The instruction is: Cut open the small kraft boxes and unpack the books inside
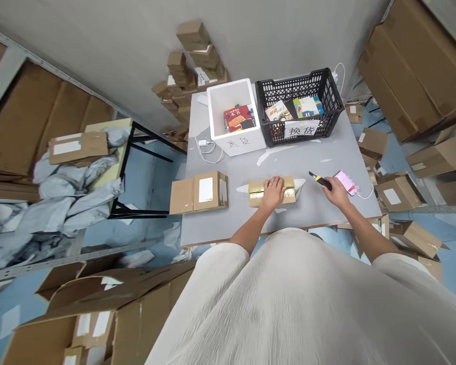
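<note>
My left hand (274, 192) lies across the top of a small cardboard box (257, 188) and grips it against the grey table (243, 223). Shiny yellowish tape runs along the box, and white scraps stick out at both its ends. In my right hand (336, 191) is a black and yellow utility knife (322, 181), its tip pointing left towards the box but apart from it. Just beyond that hand lies a phone (346, 183) with a pink screen and a white cable. A larger cardboard box (205, 191) with white labels sits at the left, one flap folded out.
At the table's back stand a white foam box (235, 144) and a black plastic crate (300, 126), both holding books. Stacked parcels (193, 35) are behind them. Grey mailing bags (87, 187) pile up at left; a big open carton (137, 314) stands at lower left.
</note>
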A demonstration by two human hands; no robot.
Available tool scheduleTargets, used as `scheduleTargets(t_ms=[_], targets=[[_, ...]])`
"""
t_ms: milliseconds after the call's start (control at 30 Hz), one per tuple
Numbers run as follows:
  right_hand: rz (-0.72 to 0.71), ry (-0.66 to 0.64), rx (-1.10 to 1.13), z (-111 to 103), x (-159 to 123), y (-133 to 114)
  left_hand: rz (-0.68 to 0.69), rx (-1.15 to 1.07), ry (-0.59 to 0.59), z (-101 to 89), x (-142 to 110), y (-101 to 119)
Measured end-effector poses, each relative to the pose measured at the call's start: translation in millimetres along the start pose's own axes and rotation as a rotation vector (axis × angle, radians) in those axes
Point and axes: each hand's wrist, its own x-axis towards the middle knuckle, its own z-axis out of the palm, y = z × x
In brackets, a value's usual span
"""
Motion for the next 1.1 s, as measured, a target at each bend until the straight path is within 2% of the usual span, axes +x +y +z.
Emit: scheduleTargets(t_ms=[100, 233, 333, 533, 667, 800, 967, 1100], targets=[[0.045, -0.025, 0.016, 1, 1, 6, -0.001, -0.020, 0.020, 3.7, -1, -1], [0.190, -0.062, 0.066, 16, -3, 5, 0.022, -0.050, -0.013, 3.7, -7, -4], [0.230, -0.114, 0.101, 26, -9, 14, 0.016, -0.060, -0.048, -2.0, -19, -7], [0.295, -0.163, 0.026, 43, -10, 41, -0.153, -0.039, -0.035, -18.3, -59, -22], [0.467, -0.173, -0.035, 58, 3, 54, -0.261, 0.004, -0.033, -25.7, -85, -37], [0.621, -0.227, -0.045, 72, 13, 64, -0.273, 0.029, -0.074, -29.1, -96, -48], [0.634, -0.236, -0.097, 84, 14, 71, -0.266, 0.040, -0.083, -30.7, -94, -54], [0.602, -0.237, -0.140, 83, 9, 66, -0.286, 0.057, -0.092, -33.0, -92, -55]])
